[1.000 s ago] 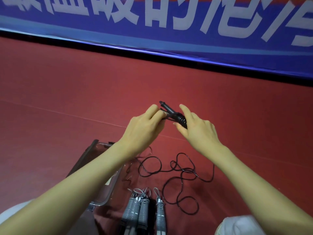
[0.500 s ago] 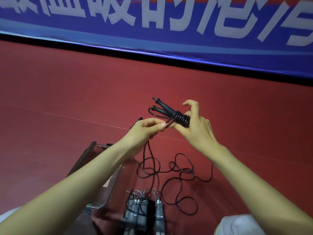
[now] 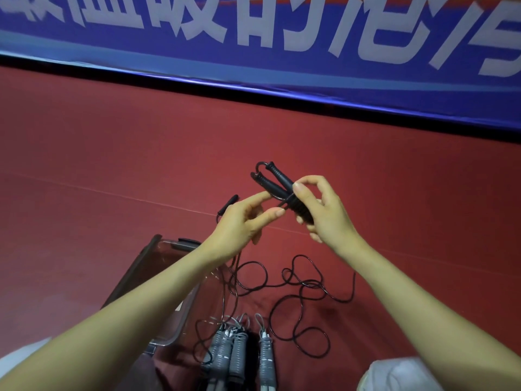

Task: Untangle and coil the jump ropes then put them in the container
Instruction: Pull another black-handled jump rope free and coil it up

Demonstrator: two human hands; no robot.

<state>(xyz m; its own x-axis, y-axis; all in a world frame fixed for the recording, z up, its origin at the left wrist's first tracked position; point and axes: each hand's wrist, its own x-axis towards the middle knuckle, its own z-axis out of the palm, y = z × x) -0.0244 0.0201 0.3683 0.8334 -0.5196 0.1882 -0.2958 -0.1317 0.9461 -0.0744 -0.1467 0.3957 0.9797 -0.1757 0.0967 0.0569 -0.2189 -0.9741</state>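
My right hand (image 3: 324, 210) grips two black jump-rope handles (image 3: 275, 179) held side by side, with black cord wound in tight turns around them. My left hand (image 3: 245, 221) pinches the black cord just left of the winding. The loose black cord (image 3: 298, 294) hangs from my left hand and lies in loops on the red floor. A further black handle tip (image 3: 229, 203) pokes out behind my left hand. Several grey-handled jump ropes (image 3: 239, 354) lie by my knees. A clear plastic container (image 3: 169, 280) sits under my left forearm.
A blue banner with white characters (image 3: 253, 32) runs along the back, with a black strip at its foot. Red floor (image 3: 112, 165) stretches between the banner and me. My knees in light cloth (image 3: 394, 376) show at the bottom corners.
Both hands have lifted slightly with the handles. My left hand has brought the cord round the handles again, and the winding has grown thicker. The loose loops on the floor have shifted.
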